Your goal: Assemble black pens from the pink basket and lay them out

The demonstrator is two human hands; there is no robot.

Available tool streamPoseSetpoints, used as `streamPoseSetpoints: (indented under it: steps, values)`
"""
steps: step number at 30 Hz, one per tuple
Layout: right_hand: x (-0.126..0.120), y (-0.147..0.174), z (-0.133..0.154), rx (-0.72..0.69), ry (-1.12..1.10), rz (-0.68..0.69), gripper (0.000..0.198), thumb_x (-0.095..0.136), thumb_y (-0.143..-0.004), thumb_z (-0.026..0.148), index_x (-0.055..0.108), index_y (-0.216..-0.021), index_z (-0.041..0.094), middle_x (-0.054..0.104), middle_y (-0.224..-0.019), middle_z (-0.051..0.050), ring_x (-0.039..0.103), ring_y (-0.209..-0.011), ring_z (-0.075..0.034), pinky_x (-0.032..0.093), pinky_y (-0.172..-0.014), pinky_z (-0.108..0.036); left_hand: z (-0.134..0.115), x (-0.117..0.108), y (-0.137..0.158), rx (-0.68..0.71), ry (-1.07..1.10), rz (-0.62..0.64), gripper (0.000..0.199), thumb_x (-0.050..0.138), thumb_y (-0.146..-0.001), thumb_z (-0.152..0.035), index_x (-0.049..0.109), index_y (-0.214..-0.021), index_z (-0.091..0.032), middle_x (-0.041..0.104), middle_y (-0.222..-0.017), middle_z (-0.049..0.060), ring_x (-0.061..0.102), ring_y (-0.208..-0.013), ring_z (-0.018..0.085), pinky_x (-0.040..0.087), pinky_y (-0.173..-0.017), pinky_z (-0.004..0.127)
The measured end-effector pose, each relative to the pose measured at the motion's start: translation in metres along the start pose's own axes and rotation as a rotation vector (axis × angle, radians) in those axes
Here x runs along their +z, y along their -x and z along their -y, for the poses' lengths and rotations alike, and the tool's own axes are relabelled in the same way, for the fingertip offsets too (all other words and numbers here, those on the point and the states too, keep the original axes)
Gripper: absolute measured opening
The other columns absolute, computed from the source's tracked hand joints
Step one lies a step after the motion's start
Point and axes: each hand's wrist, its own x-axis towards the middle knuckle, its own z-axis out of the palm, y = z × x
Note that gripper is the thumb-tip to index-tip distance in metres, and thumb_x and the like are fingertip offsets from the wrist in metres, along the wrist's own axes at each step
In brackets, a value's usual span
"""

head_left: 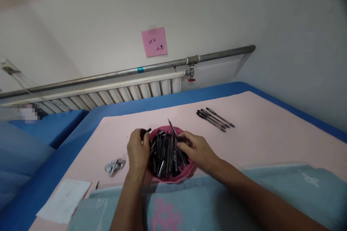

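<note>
A pink basket point(187, 173) with a scalloped rim is heaped with black and clear pens and pen parts point(164, 155). At the basket's left rim my left hand point(138, 149) is closed on a small black pen cap point(148, 130), which pokes out between thumb and forefinger. Over the right side of the basket, my right hand point(196, 148) pinches a pen point(172, 127), its bare tip pointing up and away. Several capped pens point(214, 119) lie side by side to the right, beyond the basket.
Crumpled paper point(115, 166), a white sheet point(65, 200) and a small dark piece point(97, 185) lie at left on the pink table cover point(271, 130). A teal cloth point(206, 198) runs along the near edge. Behind stand a radiator point(130, 92) and a pipe point(162, 65) with a red-handled valve.
</note>
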Motion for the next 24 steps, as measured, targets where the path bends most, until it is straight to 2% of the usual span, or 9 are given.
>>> streamPoseSetpoints:
  steps: [4, 7, 13, 24]
  values:
    - [-0.002, 0.002, 0.002, -0.218, 0.166, 0.032, 0.018, 0.048, -0.077, 0.017, 0.061, -0.089, 0.020, 0.064, -0.083, -0.002, 0.057, -0.076, -0.015, 0.044, -0.070, -0.028, 0.002, -0.011, 0.004, -0.299, 0.878, 0.195, 0.022, 0.065, -0.065, -0.031, 0.059, -0.081, -0.017, 0.061, -0.069, -0.001, 0.059, -0.062, 0.012, 0.048, -0.064, 0.026]
    - [-0.003, 0.003, 0.003, -0.337, 0.301, 0.021, 0.020, 0.047, -0.079, 0.016, 0.062, -0.092, 0.018, 0.063, -0.081, -0.003, 0.056, -0.078, -0.016, 0.043, -0.072, -0.029, 0.002, -0.016, 0.005, -0.459, 1.167, 0.255, 0.027, 0.073, -0.056, -0.023, 0.060, -0.078, -0.015, 0.063, -0.065, -0.002, 0.059, -0.056, 0.009, 0.049, -0.058, 0.022]
    - [-0.004, 0.003, 0.002, -0.396, 0.420, 0.042, 0.018, 0.047, -0.080, 0.015, 0.063, -0.089, 0.017, 0.062, -0.077, -0.004, 0.054, -0.074, -0.017, 0.042, -0.069, -0.029, -0.002, -0.020, 0.004, -0.526, 1.256, 0.238, 0.025, 0.074, -0.053, -0.016, 0.061, -0.075, -0.013, 0.064, -0.060, -0.001, 0.060, -0.052, 0.009, 0.051, -0.054, 0.019]
    - [-0.006, 0.003, 0.003, -0.462, 0.566, 0.086, 0.019, 0.045, -0.083, 0.016, 0.063, -0.089, 0.017, 0.062, -0.077, -0.006, 0.053, -0.074, -0.017, 0.037, -0.070, -0.031, 0.002, -0.022, 0.005, -0.462, 1.169, 0.323, 0.024, 0.074, -0.054, -0.019, 0.063, -0.074, -0.012, 0.064, -0.063, -0.001, 0.059, -0.054, 0.008, 0.048, -0.053, 0.018]
